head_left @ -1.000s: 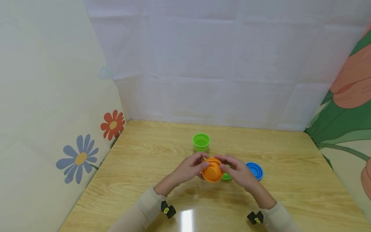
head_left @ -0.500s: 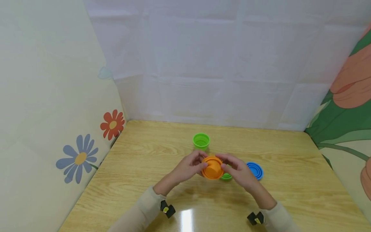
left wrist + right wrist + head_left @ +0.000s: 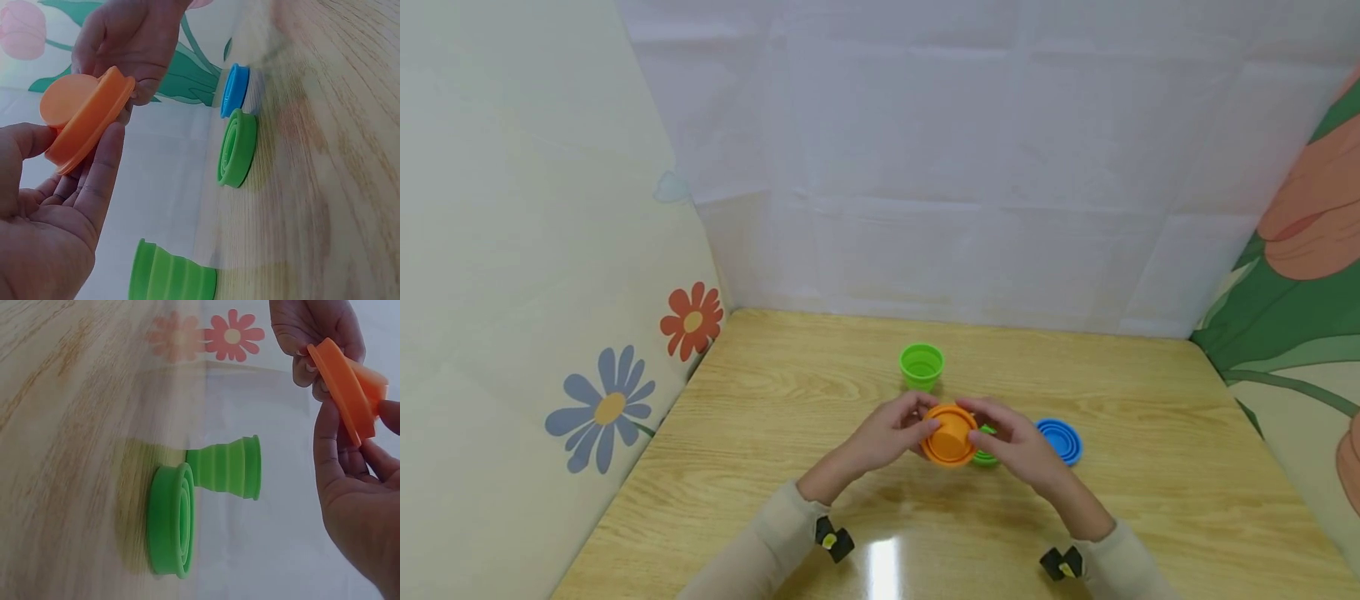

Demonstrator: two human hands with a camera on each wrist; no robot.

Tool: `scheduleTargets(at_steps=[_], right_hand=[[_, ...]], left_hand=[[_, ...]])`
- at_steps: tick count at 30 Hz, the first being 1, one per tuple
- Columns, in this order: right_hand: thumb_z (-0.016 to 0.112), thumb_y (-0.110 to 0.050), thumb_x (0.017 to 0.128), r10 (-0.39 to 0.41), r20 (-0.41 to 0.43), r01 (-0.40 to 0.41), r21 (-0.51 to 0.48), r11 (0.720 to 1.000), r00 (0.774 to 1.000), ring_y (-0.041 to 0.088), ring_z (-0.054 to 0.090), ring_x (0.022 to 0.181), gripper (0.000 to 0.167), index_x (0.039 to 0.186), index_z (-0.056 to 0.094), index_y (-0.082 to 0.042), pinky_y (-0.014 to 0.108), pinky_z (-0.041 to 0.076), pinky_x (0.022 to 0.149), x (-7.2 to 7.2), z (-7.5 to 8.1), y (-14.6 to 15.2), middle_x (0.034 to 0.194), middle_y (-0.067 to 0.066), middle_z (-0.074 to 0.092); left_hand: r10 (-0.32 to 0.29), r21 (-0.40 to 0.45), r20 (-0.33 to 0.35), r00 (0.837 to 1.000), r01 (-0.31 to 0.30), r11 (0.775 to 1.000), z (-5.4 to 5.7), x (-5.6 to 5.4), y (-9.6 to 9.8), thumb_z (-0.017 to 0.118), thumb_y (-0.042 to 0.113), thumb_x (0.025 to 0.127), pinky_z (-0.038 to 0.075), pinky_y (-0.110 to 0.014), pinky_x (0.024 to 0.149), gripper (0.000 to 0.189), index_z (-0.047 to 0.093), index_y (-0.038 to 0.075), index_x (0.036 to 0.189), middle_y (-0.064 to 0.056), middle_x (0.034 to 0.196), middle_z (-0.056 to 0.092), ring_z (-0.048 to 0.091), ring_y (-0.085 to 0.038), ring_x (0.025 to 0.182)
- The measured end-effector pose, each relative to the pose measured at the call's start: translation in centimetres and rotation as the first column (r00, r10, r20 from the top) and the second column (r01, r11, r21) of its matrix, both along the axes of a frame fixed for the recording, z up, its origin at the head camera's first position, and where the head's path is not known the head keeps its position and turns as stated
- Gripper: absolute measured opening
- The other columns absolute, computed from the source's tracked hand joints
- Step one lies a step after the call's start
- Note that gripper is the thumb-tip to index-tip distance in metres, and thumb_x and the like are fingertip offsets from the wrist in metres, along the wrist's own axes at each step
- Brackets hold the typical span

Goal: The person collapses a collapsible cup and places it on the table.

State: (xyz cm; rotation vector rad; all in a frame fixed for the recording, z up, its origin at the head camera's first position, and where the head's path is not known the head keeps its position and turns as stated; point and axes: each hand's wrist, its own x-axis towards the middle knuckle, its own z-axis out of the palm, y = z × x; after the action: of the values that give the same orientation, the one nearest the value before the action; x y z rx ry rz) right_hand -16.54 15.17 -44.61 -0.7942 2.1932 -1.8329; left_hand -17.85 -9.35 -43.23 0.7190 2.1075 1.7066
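Note:
Both hands hold an orange collapsible cup (image 3: 951, 439) between them, raised off the table. My left hand (image 3: 887, 435) pinches its left edge, thumb on the near face and fingers behind. On the opposite edge my right hand (image 3: 1018, 443) has the same kind of pinch. The wrist views show the orange cup mostly flattened, its round middle (image 3: 67, 100) standing out from the rings on one side, at a slant. Partly covered by the right hand, a flattened green collapsible cup (image 3: 164, 519) lies on the table. Beyond the hands stands an extended green collapsible cup (image 3: 921, 367), mouth up.
To the right of the right hand lies a flattened blue collapsible cup (image 3: 1060, 442). All rest on a wood-grain table (image 3: 790, 367). White cloth (image 3: 925, 167) hangs behind it, with flower-printed cloth (image 3: 512, 292) at the left and right sides.
The orange cup's middle has shifted and tilted within its rings under the thumbs. Both hands have barely moved, and the other cups stay in place.

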Motion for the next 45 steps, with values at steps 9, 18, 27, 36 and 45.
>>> scheduleTargets(at_steps=[9, 18, 27, 36, 45], right_hand=[[0.057, -0.015, 0.105, -0.026, -0.009, 0.027, 0.037, 0.999, 1.000, 0.018, 0.059, 0.117, 0.040, 0.142, 0.054, -0.001, 0.025, 0.054, 0.095, -0.2, -0.2, 0.1, 0.133, 0.017, 0.060], [0.063, -0.013, 0.101, -0.090, -0.022, 0.091, 0.072, 0.993, 0.996, 0.015, 0.063, 0.107, 0.034, 0.132, 0.060, 0.000, 0.023, 0.056, 0.090, -0.2, -0.8, -0.5, 0.122, 0.017, 0.067], [0.064, -0.003, 0.098, -0.142, -0.054, 0.146, 0.078, 0.986, 0.988, 0.014, 0.065, 0.100, 0.031, 0.128, 0.060, 0.004, 0.024, 0.060, 0.081, -0.1, -0.7, -1.2, 0.114, 0.020, 0.068], [0.063, -0.001, 0.097, -0.187, -0.011, 0.187, 0.106, 0.977, 0.982, 0.023, 0.064, 0.103, 0.030, 0.127, 0.062, 0.002, 0.024, 0.058, 0.083, 0.1, -0.4, -1.4, 0.115, 0.016, 0.068], [0.059, -0.018, 0.104, -0.144, 0.181, 0.146, 0.001, 0.989, 0.973, 0.018, 0.064, 0.104, 0.041, 0.140, 0.055, 0.002, 0.026, 0.058, 0.084, -0.5, -0.6, -1.1, 0.125, 0.018, 0.063]], left_hand=[[0.020, -0.029, 0.002, 1.000, -0.020, 0.999, -0.1, -0.3, 0.1, 0.062, 0.014, 0.102, 0.063, -0.046, 0.076, 0.028, 0.055, -0.003, 0.124, -0.015, 0.108, 0.063, 0.068, -0.017, 0.086], [0.047, -0.078, -0.097, 0.994, -0.055, 0.995, -0.6, -0.3, 0.5, 0.069, 0.007, 0.096, 0.062, -0.031, 0.064, 0.019, 0.058, -0.001, 0.110, -0.010, 0.095, 0.064, 0.063, -0.013, 0.078], [0.091, -0.111, -0.180, 0.979, -0.112, 0.988, -0.6, -0.2, 1.0, 0.070, 0.001, 0.090, 0.057, -0.022, 0.061, 0.018, 0.058, -0.001, 0.104, -0.008, 0.088, 0.062, 0.059, -0.011, 0.074], [0.113, -0.143, -0.196, 0.974, -0.142, 0.979, -0.4, -0.1, 1.0, 0.068, 0.001, 0.086, 0.055, -0.022, 0.060, 0.020, 0.060, 0.002, 0.104, -0.003, 0.089, 0.061, 0.059, -0.011, 0.075], [0.110, -0.017, 0.027, 0.994, -0.110, 0.994, -0.7, -0.5, 0.4, 0.060, 0.007, 0.099, 0.063, -0.034, 0.069, 0.027, 0.059, -0.005, 0.123, -0.014, 0.104, 0.066, 0.068, -0.015, 0.082]])
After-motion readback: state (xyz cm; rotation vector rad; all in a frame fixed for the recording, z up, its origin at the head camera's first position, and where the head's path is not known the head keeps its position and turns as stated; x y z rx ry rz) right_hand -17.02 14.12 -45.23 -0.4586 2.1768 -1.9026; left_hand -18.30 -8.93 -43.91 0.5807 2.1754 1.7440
